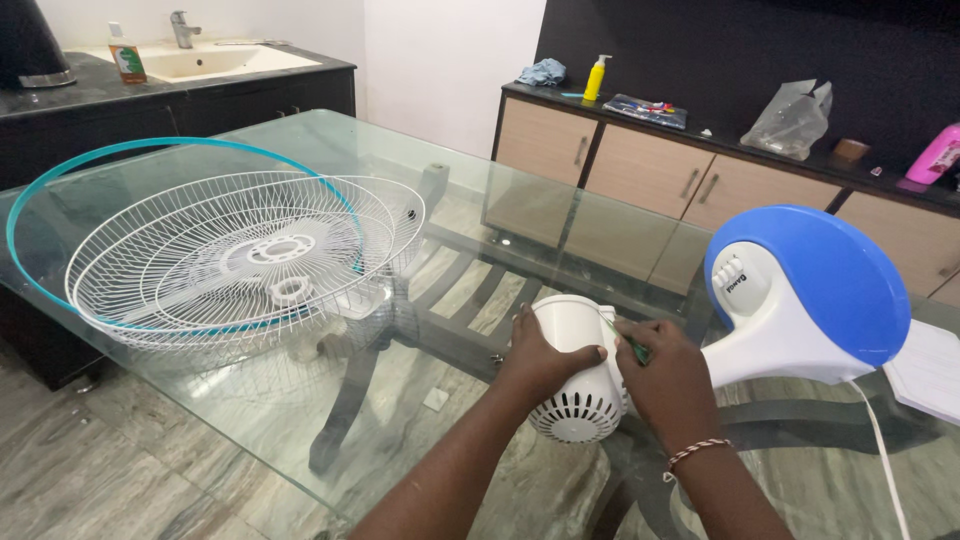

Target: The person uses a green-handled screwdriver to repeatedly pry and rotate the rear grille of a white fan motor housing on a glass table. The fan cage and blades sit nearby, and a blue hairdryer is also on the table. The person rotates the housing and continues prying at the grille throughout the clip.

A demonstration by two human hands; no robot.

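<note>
Gripping a white vented motor housing (577, 375), the left hand (545, 365) steadies it on the glass table (400, 160), right of the white wire fan guards (240, 260) with a teal rim. Just right of the housing, the right hand (665, 375) pinches a thin green tool (628, 342) against it, beside the blue-and-white fan base (810, 290).

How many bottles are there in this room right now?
3: a green-labelled bottle beside the sink, a yellow bottle on the sideboard, and a pink bottle at its right end. Others may be hidden.
</note>
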